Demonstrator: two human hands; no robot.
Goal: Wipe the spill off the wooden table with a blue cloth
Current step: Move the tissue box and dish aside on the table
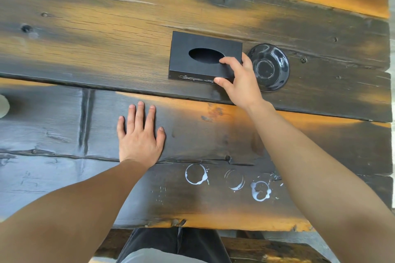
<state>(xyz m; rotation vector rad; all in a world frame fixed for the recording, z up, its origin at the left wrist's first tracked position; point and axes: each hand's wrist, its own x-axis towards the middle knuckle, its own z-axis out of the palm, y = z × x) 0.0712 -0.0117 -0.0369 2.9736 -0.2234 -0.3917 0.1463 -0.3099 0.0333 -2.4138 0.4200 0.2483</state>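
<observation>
Dark trousers (171,245) show at the bottom edge, below the big wooden table (85,53) of dark, orange-streaked planks. On it sits a black tissue box (201,57), my landmark. Right hand (239,83) is on the box's near right corner, thumb on the front side, fingers curled over the top by the oval slot. Left hand (139,134) lies flat on the wood nearer than the box, fingers slightly spread. Black saucer (269,67) sits just right of the box. Spill (230,180), whitish rings and splashes, lies well nearer than the box. Can't see any blue cloth.
</observation>
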